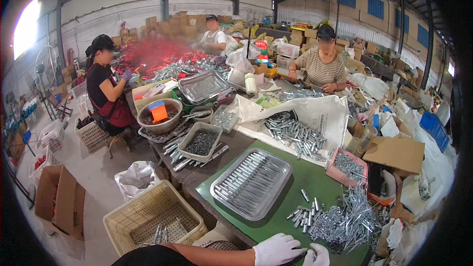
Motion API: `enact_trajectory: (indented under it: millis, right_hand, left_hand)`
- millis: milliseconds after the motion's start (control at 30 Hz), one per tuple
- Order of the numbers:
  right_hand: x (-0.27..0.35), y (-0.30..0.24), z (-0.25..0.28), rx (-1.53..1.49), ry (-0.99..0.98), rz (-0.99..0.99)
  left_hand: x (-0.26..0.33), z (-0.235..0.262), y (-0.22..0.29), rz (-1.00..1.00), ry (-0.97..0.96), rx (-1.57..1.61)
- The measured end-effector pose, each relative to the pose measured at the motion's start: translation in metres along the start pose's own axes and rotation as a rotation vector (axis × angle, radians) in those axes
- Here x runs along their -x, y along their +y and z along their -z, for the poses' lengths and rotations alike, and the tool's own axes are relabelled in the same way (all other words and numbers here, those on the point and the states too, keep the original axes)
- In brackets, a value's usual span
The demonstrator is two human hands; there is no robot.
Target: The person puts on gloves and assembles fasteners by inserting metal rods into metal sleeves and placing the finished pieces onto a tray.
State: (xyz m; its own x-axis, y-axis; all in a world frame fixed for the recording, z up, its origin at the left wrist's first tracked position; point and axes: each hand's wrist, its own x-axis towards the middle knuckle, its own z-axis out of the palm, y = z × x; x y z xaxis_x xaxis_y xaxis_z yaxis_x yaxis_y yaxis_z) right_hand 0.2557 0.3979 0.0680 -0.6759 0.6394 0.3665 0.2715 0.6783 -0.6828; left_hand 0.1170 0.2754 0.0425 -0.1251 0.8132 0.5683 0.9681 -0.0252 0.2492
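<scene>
Both my hands wear white gloves and meet at the lower edge. My left hand (279, 249) has curled fingers, pinched near a small greyish piece too small to name. My right hand (317, 255) is closed beside it, partly cut off by the frame's edge. Just beyond them on the green table top (268, 236) lie a few metal sleeves (304, 217). To their right is a pile of small nuts or washers (329, 226) with a heap of long thin bolts (359, 212). A metal tray (252, 183) holds neat rows of bolts assembled with sleeves.
A cream plastic basket (155, 216) with a few bolts stands on the left. Beyond the tray lie a grey bin of dark small parts (200, 141), a white sack (315, 111) under loose sleeves, and a pink bin (347, 167). Several people (322, 69) work across the table.
</scene>
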Motion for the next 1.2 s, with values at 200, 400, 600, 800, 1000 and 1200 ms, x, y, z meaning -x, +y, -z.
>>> enact_trajectory:
  millis: [200,400,600,800,1000,1200]
  right_hand:
    - [-0.002,-0.021,0.005,-0.114,0.006,-0.268]
    - [-0.019,-0.055,-0.002,-1.085,-0.018,-0.237]
    - [-0.022,-0.094,-0.027,-1.527,-0.32,0.02]
    - [-0.023,-0.1,-0.035,-1.671,-0.47,0.021]
    - [-0.027,-0.107,-0.026,-1.767,-0.498,-0.133]
    - [-0.024,-0.102,-0.031,-1.708,-0.485,-0.025]
  left_hand:
    - [-0.003,0.005,0.005,0.037,-0.079,0.006]
    - [-0.002,0.002,-0.003,0.035,-0.188,0.038]
    - [-0.02,0.038,0.003,0.416,-0.18,0.71]
    - [0.008,-0.017,-0.017,0.391,-0.135,0.568]
    - [-0.004,0.006,-0.009,0.523,-0.103,0.978]
    - [0.017,-0.056,-0.013,0.349,0.369,0.845]
